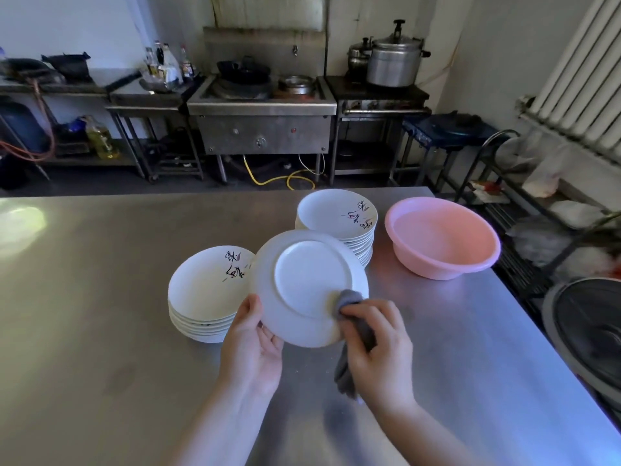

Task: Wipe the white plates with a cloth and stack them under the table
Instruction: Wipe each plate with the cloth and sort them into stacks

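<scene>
A white plate (pixel 307 284), underside up, is gripped by the left hand (pixel 253 341) beside the pink basin (pixel 443 237); a grey cloth (pixel 356 327) is clutched against it by the right hand (pixel 379 348).

The left hand (pixel 253 344) holds a white plate (pixel 309 287) with its bottom side up above the table (pixel 100 297); the right hand (pixel 379 348) presses a grey cloth (pixel 349 299) on it.

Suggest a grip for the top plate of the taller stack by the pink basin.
Take the top plate by its near-left rim, coming from the front. It lies flat, face up; the rim overhangs the stack there, and the pink basin crowds the right side.
</scene>
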The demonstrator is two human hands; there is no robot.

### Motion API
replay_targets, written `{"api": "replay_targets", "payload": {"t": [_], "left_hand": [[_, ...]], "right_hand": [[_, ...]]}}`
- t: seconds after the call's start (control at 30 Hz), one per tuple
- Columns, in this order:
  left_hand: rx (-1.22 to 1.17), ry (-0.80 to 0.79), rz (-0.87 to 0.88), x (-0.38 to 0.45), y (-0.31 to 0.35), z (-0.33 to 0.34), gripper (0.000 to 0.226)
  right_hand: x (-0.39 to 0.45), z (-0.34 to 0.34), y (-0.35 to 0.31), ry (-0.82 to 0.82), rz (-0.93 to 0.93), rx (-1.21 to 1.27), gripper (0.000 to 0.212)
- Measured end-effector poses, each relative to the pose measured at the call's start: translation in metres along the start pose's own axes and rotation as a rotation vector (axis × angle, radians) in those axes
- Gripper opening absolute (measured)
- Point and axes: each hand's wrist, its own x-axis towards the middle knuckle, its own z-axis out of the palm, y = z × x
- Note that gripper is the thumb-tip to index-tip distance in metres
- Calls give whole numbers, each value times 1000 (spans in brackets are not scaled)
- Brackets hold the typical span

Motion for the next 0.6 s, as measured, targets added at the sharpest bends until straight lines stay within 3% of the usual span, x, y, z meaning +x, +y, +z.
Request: {"api": "replay_targets", "payload": {"t": [0.17, 0.27, 0.33, 0.53, 0.6], "left_hand": [[242, -113, 35, -5, 4, -9, 20], [417, -192, 79, -7, 4, -11, 10], [512, -249, 118, -11, 4, -10, 14], [646, -398, 215, -14, 2, -1, 13], [667, -422, 220, -12, 4, -1, 13]], "right_hand": [[37, -12, 17, -14, 237, 20, 38], [66, -15, 13, -68, 313, 36, 31], [77, -13, 5, -88, 235, 13, 24], [60, -2, -32, -234, -301, -50, 14], [54, -1, -34, -262, -355, -58, 14]]}}
